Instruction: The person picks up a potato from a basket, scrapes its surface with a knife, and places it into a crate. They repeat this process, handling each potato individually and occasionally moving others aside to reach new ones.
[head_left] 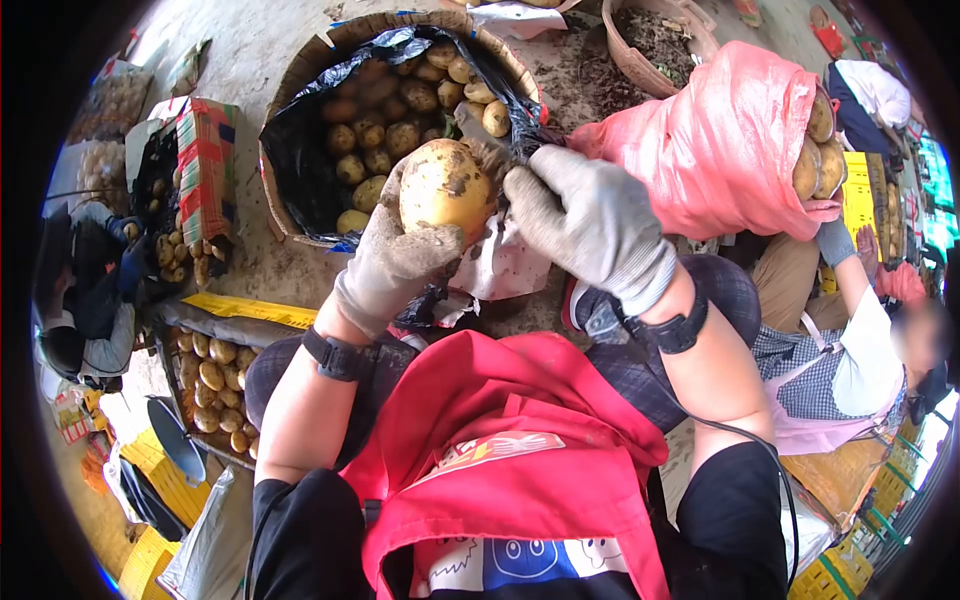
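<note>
In a grey work glove, my left hand (390, 265) holds a large potato (447, 203) with dark soil patches on its skin. My right hand (597, 215), gloved the same way, is closed beside the potato's right side. A dirty brownish piece (488, 157) shows between the potato and my right fingers; I cannot make out what it is or what those fingers grip. Just beyond my hands stands a round basket (275, 110) lined with black plastic (287, 165), with many potatoes (402, 138) inside.
At the right lies a pink sack (710, 130) of potatoes, near a seated person (850, 370). A pale pink tub (640, 70) stands behind. On the left are a crate of potatoes (210, 385), a red-green patterned box (207, 155) and another person (100, 290).
</note>
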